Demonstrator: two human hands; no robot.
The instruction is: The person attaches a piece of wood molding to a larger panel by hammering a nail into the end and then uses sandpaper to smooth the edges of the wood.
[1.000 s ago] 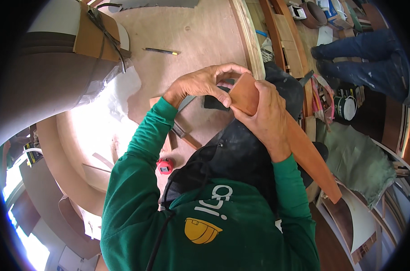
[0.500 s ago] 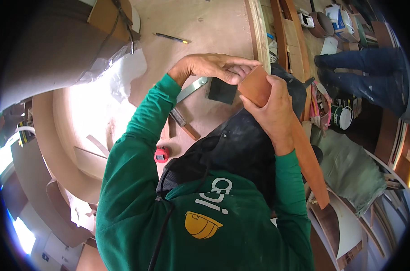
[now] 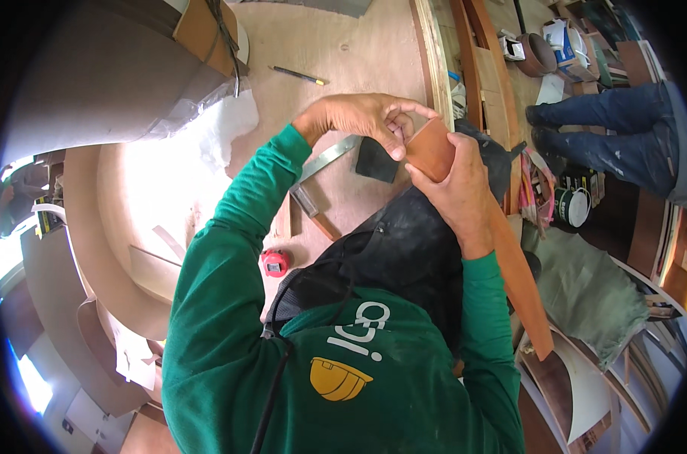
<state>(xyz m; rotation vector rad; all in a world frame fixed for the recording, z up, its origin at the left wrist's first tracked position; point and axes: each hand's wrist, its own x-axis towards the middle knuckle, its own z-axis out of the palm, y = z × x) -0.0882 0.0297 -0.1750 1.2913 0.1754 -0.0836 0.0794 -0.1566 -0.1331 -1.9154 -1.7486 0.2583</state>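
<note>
An orange-brown wooden board (image 3: 521, 291) slants past my right forearm, its broad end (image 3: 432, 150) raised in front of me. My right hand (image 3: 468, 193) is closed round it near that end, thumb on the near face. My left hand (image 3: 362, 121) spans the end's left edge, index fingertip at the far corner and thumb by the near corner; its other fingers curl behind, partly hidden. Beneath the left wrist lies a square with a metal blade (image 3: 330, 159). Beside it is a dark sheet, perhaps sandpaper (image 3: 376, 160). A red tape measure (image 3: 275, 262) sits near my left elbow.
A pencil (image 3: 298, 75) lies on the plywood surface (image 3: 343, 47) beyond my hands. Curved wooden panels (image 3: 94, 250) stand at the left. On the right are long timber pieces (image 3: 497, 91), a bucket (image 3: 572, 206), and another person's legs (image 3: 608, 125).
My left thumb has shifted down and left, and the fingers have spread a little at the board's end. My right hand keeps its hold. The whole view has shifted slightly.
</note>
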